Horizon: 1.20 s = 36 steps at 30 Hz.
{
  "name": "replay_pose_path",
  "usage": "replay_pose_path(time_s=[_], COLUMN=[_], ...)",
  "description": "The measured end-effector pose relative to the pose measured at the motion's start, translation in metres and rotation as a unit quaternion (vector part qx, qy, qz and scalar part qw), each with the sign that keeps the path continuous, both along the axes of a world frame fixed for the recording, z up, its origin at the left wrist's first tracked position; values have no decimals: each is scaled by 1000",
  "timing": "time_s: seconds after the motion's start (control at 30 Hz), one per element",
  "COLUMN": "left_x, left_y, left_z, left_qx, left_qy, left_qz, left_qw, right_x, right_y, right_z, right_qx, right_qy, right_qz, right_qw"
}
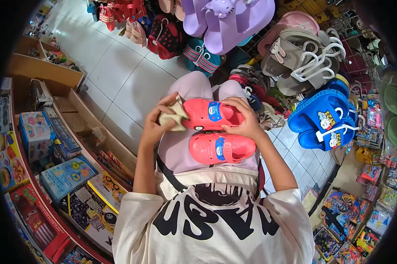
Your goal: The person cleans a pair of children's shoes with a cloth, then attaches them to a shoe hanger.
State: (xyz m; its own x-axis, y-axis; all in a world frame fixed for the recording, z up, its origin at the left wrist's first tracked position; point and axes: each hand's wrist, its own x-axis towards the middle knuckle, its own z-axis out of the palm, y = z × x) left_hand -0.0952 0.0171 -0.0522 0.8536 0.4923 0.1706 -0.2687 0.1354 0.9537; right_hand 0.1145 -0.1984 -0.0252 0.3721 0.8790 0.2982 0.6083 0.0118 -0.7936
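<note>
Two small red clogs with blue patches are over my lap. The upper clog (205, 115) is gripped at its heel end by my right hand (244, 118), fingers above and thumb below. My left hand (161, 118) holds a crumpled pale yellow cloth (175, 118) against the toe of that clog. Resting on my pink-clad thighs, the lower clog (214, 148) lies just below the upper one, with neither hand on it.
Boxed toys (68, 176) fill wooden shelves at the left. Purple slippers (227, 26), grey sandals (291, 53) and blue sandals (324, 119) hang ahead and to the right. Packaged toys (343, 211) line the lower right. White floor tiles (123, 75) show ahead.
</note>
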Motion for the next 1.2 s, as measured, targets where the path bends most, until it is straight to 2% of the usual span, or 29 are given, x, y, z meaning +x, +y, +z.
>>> replay_pose_path(time_s=[0.03, 0.13, 0.23, 0.33, 0.47, 0.5, 0.63, 0.73, 0.77, 0.87, 0.9, 1.07, 1.2], left_x=[-1, 8, 9, 8, 17, 16, 16, 9, 7, 13, 14, 12, 13], left_y=[-5, -31, -26, -8, 7, 5, 13, 8, 5, -13, -19, -12, -3], left_z=[7, 1, -13, -20, -24, -26, -27, -15, -17, -1, -5, -29, -30], left_qx=[51, -10, -5, -16, -12, -130, -201, -188, -144, 109, 68, 58, 41], left_qy=[32, 98, 90, 41, 25, 68, 123, 12, -1, 74, 51, 22, 7], left_qz=[-21, 54, 53, -24, -64, -10, -37, -48, -32, 13, 19, -8, -30], left_qw=[998, 994, 995, 999, 998, 989, 971, 981, 989, 991, 996, 998, 999], right_x=[0, 0, 1, 2, 0, 1, 0, -1, 0, -2, -2, -3, -2], right_y=[0, 4, 0, 1, 0, 0, 1, 0, 0, 4, 4, 1, 0], right_z=[0, 1, 1, 5, 6, 6, 6, 5, 5, 7, 8, 5, 5], right_qx=[1, 4, 1, -8, -16, -15, -19, -22, -22, -22, -22, -30, -30], right_qy=[-2, -10, -20, -26, -26, -25, -22, -21, -21, -23, -24, -34, -37], right_qz=[0, 4, -1, 10, 10, 10, 5, 1, 2, 1, 0, -5, -4], right_qw=[1000, 1000, 1000, 1000, 999, 1000, 1000, 1000, 1000, 1000, 999, 999, 999])
